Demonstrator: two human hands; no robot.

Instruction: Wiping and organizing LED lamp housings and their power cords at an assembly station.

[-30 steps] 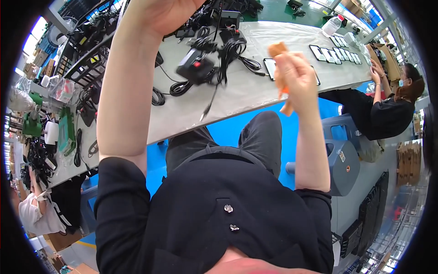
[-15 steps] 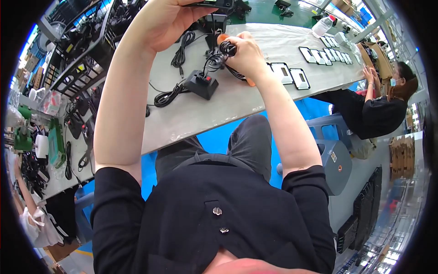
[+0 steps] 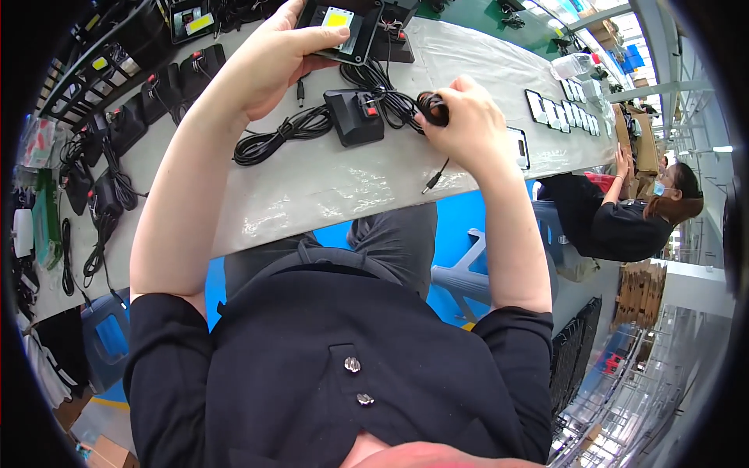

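In my left hand is a black lamp housing at the top edge, its yellow light panel facing up under my thumb. My right hand is closed around a coil of black cable above the table. A thin cable end with a plug hangs below that hand. Between my hands stands a black box with a red switch, coiled cable beside it. Another black box with a red switch sits just behind the held housing, partly hidden by it.
Several black boxes with cables line the table's left part, before a black rack. White panels with dark frames lie to the right near a clear bottle. A co-worker sits at the right beside a cardboard box.
The view has shifted. The lamp housing has come further into view, showing its yellow panel. My right hand keeps the cable coil; the orange pieces seen by it earlier no longer show.
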